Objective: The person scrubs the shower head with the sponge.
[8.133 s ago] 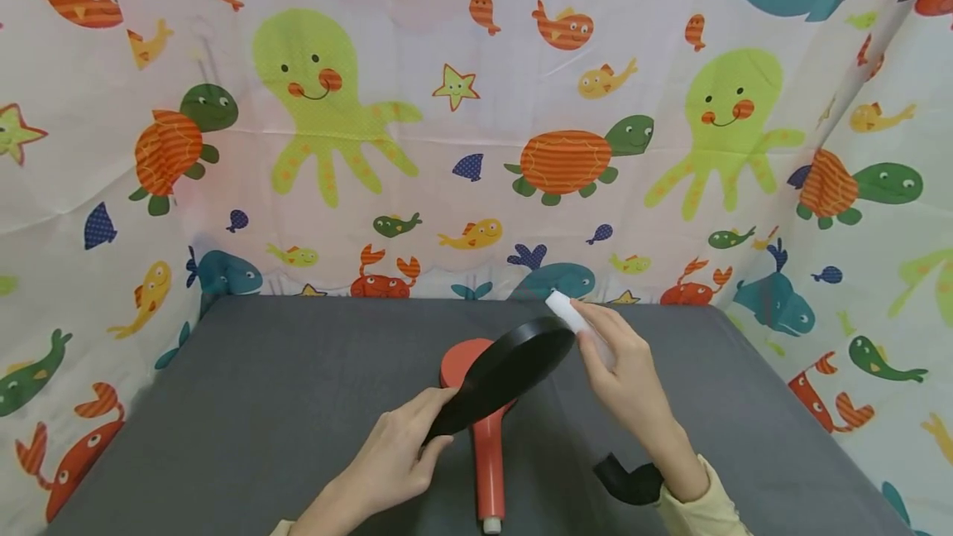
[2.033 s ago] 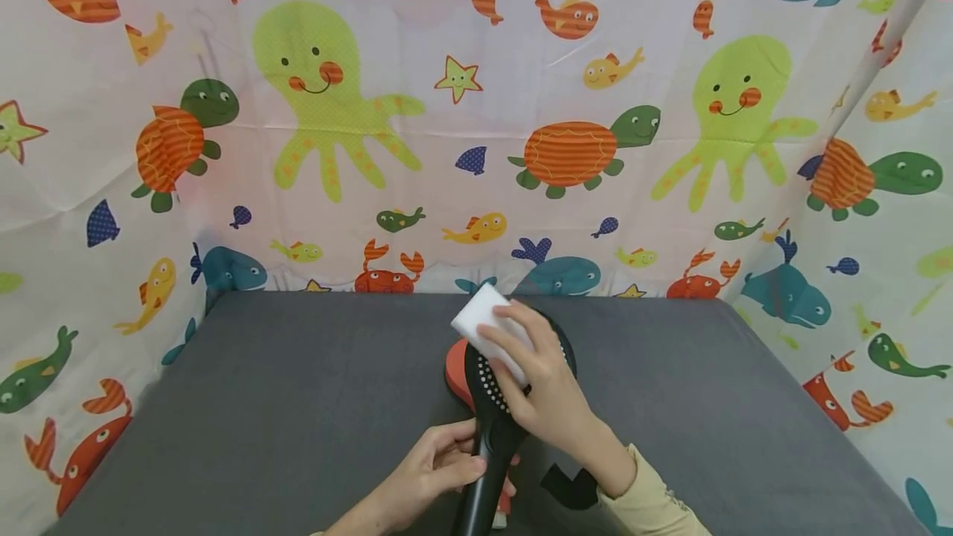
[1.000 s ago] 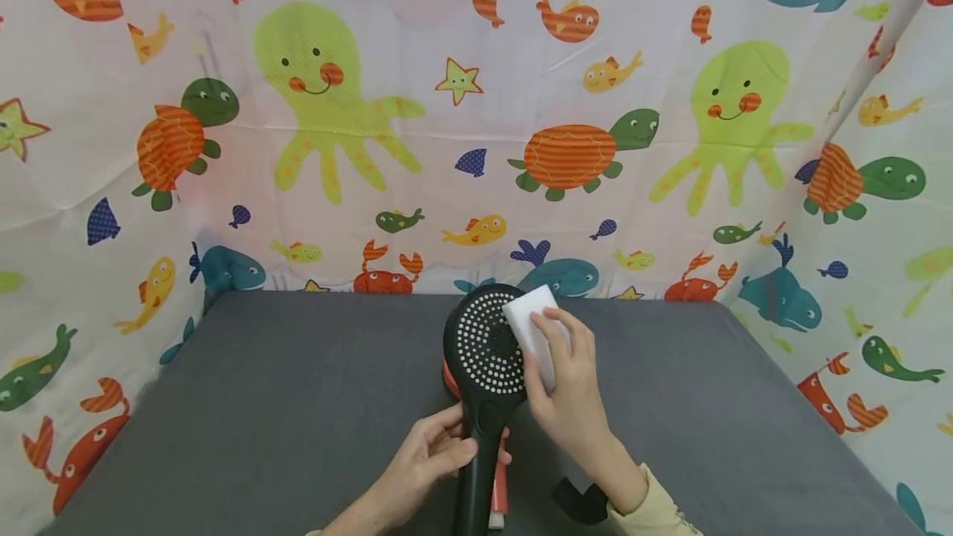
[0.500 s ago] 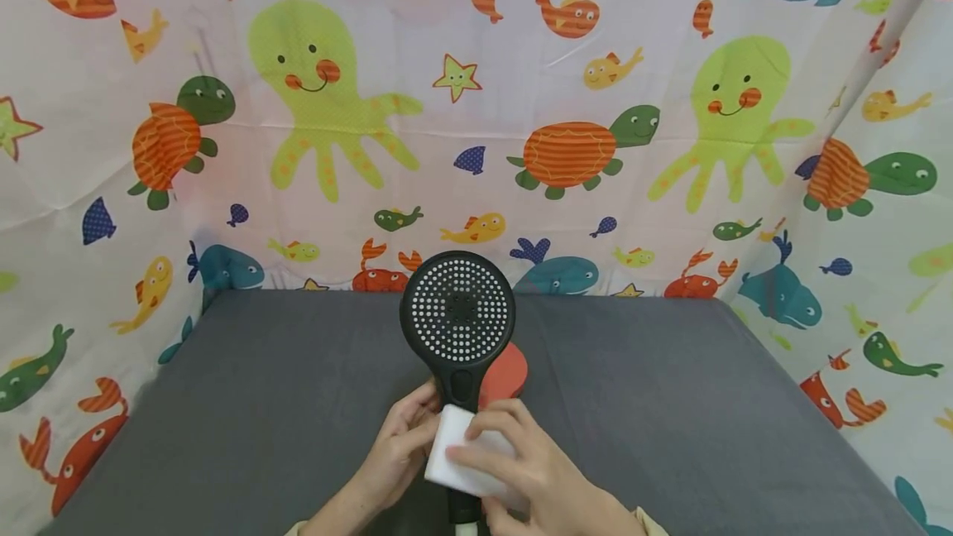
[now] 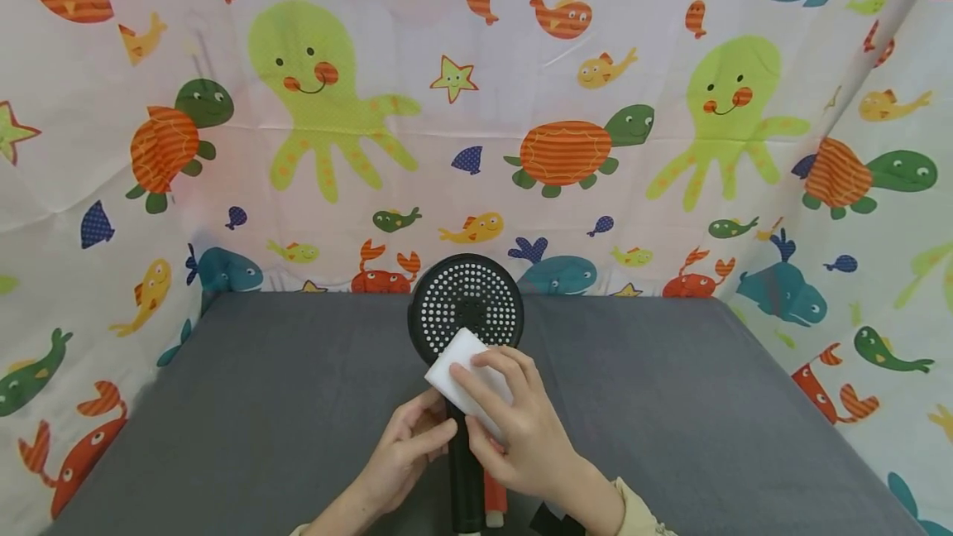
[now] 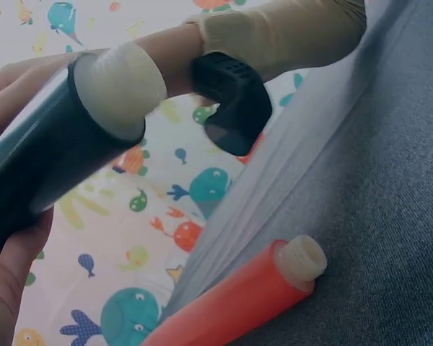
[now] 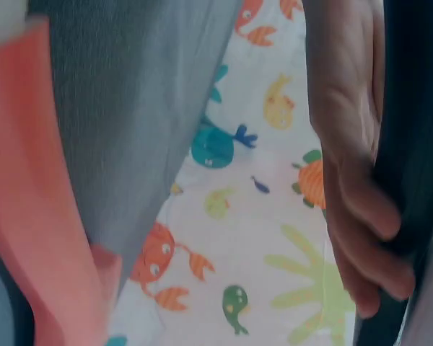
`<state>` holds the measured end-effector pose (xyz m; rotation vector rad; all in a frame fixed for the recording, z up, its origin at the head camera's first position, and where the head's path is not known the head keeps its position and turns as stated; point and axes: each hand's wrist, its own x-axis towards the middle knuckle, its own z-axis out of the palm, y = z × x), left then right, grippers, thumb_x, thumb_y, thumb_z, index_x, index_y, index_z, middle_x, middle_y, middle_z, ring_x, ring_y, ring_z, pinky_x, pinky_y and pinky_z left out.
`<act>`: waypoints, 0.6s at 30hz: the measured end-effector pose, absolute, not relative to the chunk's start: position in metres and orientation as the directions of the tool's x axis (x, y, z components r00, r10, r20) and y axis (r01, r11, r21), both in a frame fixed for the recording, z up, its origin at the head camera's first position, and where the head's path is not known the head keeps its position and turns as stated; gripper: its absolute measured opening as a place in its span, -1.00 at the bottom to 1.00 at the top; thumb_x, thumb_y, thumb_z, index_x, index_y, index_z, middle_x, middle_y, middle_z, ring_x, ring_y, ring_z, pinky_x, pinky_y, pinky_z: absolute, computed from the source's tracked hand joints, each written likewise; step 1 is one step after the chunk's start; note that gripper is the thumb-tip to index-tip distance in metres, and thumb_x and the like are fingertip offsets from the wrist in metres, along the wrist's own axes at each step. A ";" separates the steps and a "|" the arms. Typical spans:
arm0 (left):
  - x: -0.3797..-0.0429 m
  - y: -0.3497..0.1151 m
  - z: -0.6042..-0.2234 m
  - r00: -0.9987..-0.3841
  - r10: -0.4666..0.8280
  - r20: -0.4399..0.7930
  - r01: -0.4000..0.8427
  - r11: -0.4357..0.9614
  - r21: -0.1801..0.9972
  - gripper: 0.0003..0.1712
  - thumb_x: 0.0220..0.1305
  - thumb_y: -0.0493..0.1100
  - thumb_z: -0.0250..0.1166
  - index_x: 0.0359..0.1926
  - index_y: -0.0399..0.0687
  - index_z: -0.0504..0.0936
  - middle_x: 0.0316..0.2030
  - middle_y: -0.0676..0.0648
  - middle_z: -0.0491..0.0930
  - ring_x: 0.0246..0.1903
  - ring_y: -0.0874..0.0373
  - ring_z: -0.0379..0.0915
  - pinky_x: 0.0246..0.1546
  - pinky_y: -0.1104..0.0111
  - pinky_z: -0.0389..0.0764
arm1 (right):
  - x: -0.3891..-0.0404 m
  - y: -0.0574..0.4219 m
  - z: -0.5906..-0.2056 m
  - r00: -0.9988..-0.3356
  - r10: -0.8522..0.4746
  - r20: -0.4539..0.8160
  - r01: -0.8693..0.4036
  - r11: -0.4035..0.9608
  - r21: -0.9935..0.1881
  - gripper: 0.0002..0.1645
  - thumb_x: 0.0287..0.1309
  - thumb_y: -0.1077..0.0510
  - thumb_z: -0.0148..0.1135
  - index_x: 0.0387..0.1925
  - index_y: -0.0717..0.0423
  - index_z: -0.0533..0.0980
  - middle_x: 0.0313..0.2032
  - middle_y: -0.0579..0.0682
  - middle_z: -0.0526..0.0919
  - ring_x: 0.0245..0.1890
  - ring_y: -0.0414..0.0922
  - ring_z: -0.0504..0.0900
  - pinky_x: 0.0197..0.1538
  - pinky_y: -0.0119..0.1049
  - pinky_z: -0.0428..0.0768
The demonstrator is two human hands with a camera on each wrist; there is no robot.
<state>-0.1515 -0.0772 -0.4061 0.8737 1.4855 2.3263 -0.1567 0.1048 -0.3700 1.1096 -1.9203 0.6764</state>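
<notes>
My left hand (image 5: 402, 453) grips the handle of a black shower head (image 5: 469, 292), held upright with its dotted spray face toward me. A white sponge (image 5: 463, 354) is in my right hand (image 5: 524, 428), pressed over the neck just below the face. In the left wrist view, the black handle (image 6: 47, 148) ends in a whitish connector (image 6: 123, 83). My left fingers (image 7: 368, 245) wrap this handle in the right wrist view. Behind it lies a red shower head, mostly hidden; its handle (image 5: 495, 495) shows on the cloth.
A dark grey cloth (image 5: 298, 404) covers the table. Behind and beside it hangs a white curtain (image 5: 417, 40) printed with sea animals. A black wrist mount (image 6: 238, 108) sits on my right forearm.
The black shower head, earlier tilted sideways, now stands face-on. My right hand took the sponge from its rim across the face, down to the handle, then back up to the neck.
</notes>
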 end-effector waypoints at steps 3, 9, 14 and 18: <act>-0.153 -0.078 -0.405 -0.797 0.483 0.363 0.095 -0.493 0.865 -0.62 0.35 -0.42 -0.09 0.15 -0.18 0.39 -0.17 0.01 0.47 -0.33 0.30 0.35 -0.34 0.50 0.44 | -0.150 0.104 -0.376 -0.307 -0.448 0.840 -0.893 0.441 -0.090 -0.54 0.21 0.11 -0.09 0.09 0.16 0.47 0.01 0.17 0.39 0.01 0.10 0.30 -0.09 -0.02 0.43; -0.159 -0.082 -0.401 -0.843 0.390 0.370 0.093 -0.572 0.815 -0.53 0.39 -0.41 -0.16 0.29 -0.46 0.09 0.11 -0.17 0.43 0.04 0.04 0.44 -0.07 0.32 0.53 | -0.136 0.115 -0.386 -0.210 -0.559 0.802 -0.970 0.219 -0.101 -0.61 0.20 0.12 -0.03 0.02 0.15 0.49 -0.05 0.13 0.40 -0.04 0.01 0.32 -0.11 -0.18 0.45; -0.163 -0.084 -0.398 -0.846 0.354 0.398 0.125 -0.594 0.795 -0.53 0.41 -0.40 -0.17 0.29 -0.48 0.08 0.13 -0.22 0.42 0.10 -0.10 0.39 0.01 0.24 0.49 | -0.139 0.122 -0.385 -0.084 -0.621 0.779 -0.996 0.039 -0.076 -0.66 0.24 0.11 -0.05 -0.05 0.15 0.50 -0.08 0.13 0.41 -0.06 0.02 0.35 -0.07 -0.23 0.44; -0.160 -0.082 -0.400 -0.856 0.366 0.366 0.088 -0.594 0.800 -0.55 0.41 -0.39 -0.15 0.28 -0.41 0.13 0.11 -0.18 0.41 0.05 0.04 0.43 -0.03 0.30 0.51 | -0.149 0.115 -0.384 -0.191 -0.543 0.818 -0.980 0.152 -0.128 -0.59 0.15 0.16 -0.03 0.02 0.17 0.48 -0.04 0.19 0.38 -0.02 0.05 0.33 -0.08 -0.15 0.44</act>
